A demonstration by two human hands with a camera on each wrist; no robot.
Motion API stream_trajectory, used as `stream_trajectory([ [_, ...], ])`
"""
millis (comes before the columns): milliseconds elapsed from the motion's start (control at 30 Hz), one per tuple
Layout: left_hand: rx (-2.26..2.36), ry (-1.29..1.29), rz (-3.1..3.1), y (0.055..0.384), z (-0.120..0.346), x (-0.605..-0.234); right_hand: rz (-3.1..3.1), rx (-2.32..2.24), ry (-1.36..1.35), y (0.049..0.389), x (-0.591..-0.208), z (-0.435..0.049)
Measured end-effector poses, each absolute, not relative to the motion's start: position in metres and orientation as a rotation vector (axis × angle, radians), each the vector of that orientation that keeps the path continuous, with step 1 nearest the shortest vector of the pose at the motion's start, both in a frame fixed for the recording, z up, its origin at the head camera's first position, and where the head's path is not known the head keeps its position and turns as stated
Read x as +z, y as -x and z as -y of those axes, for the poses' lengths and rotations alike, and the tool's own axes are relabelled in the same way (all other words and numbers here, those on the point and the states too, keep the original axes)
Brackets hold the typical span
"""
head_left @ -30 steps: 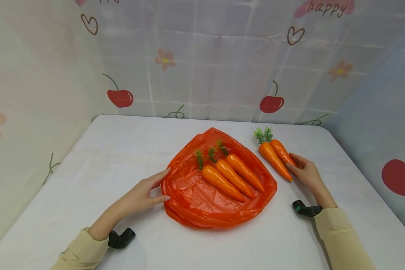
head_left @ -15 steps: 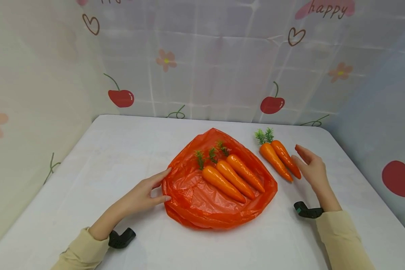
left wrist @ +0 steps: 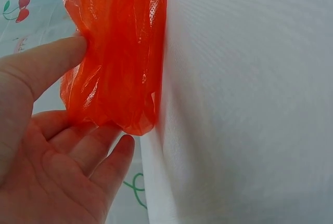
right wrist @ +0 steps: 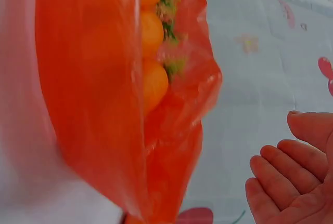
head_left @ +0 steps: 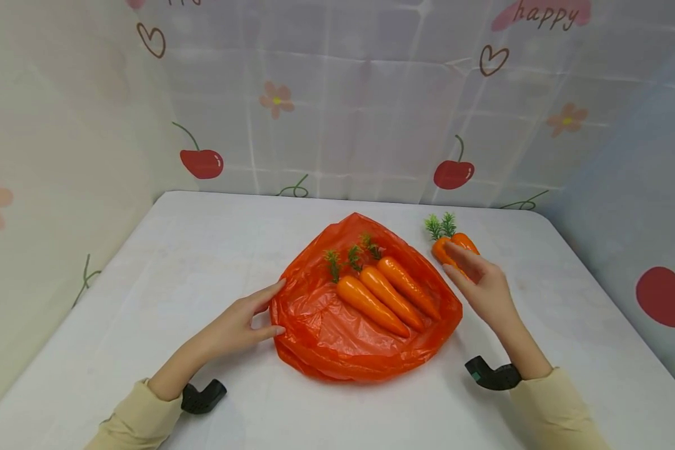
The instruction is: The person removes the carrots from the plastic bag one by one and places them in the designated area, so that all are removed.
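Observation:
Three orange toy carrots (head_left: 372,306) with green tops lie side by side in a spread red plastic bag (head_left: 315,356). My left hand (head_left: 230,328) touches the bag's left edge, thumb and fingers apart; the left wrist view shows the fingertips against the red plastic (left wrist: 117,52). To the right of the bag, my right hand (head_left: 486,294) is over two loose carrots (head_left: 464,242), hiding their lower parts. In the right wrist view this hand (right wrist: 291,182) has relaxed fingers and an unoccupied palm. Whether it touches the carrots cannot be told.
The bag stands on a white-covered table (head_left: 214,231). Behind and at the sides hang pale curtains (head_left: 360,125) printed with cherries, flowers and hearts. A black wrist camera (head_left: 202,397) sits by the left sleeve, another (head_left: 492,375) by the right.
My right hand touched the right loose carrot, came away to the right, then moved left over both loose carrots. That carrot shifted slightly. The left hand and bag stay put.

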State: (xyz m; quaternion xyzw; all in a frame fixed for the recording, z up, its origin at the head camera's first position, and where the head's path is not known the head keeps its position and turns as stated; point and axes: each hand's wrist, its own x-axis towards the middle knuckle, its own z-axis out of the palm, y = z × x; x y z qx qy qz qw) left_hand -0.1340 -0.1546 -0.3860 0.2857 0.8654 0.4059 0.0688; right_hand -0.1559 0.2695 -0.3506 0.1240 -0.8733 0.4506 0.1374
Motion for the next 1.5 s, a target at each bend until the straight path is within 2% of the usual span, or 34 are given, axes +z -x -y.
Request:
stream_trajectory([
  [100, 1.222, -0.869, -2.606, 0.134, 0.154, -0.386, 2.541, 1.395, -0.439, 0.144, -0.344, -0.246],
  [300, 1.225, -0.872, -2.605, 0.135, 0.154, -0.386, 2.547, 1.581, -0.609, 0.138, -0.358, -0.222],
  [800, 1.219, -0.865, -2.61, 0.134, 0.154, -0.387, 2.665, 1.603, -0.805, 0.133, -0.381, -0.2],
  [1500, 1.217, -0.851, -2.606, 0.135, 0.153, -0.385, 2.792, 1.112, -0.968, 0.134, -0.393, -0.193],
])
